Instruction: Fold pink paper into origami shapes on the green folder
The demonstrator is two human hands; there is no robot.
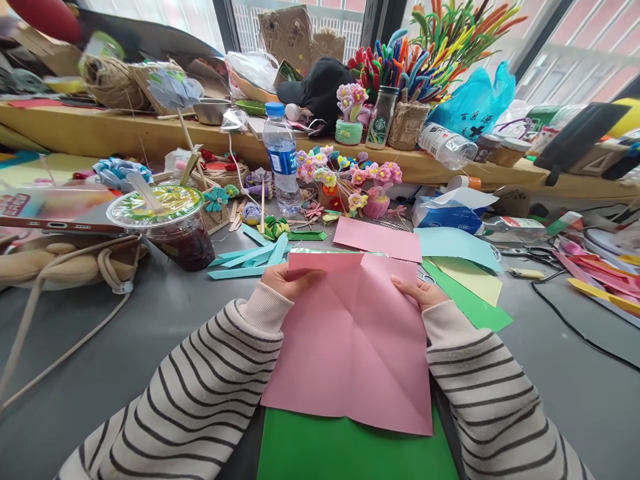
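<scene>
A large sheet of pink paper (350, 347) with crossing creases is held up by its far part, between my two hands. My left hand (293, 280) grips its left side, thumb on top and the other fingers behind it. My right hand (419, 289) pinches the right side in the same way. Beneath the sheet's near edge lies green paper (350, 450). Just beyond my left hand are several light blue paper strips (255, 260). Past the sheet lies a smaller pink paper piece (379, 238), with light blue paper (457, 248) beside it.
A lidded cup of dark drink (175, 230) stands at left, near a phone (60, 210) and cable. Behind are a water bottle (283, 160) and crocheted flowers (350, 175). Scissors (535, 255) and a black cord (575, 330) lie at right. A crowded shelf (225, 137) runs across the back.
</scene>
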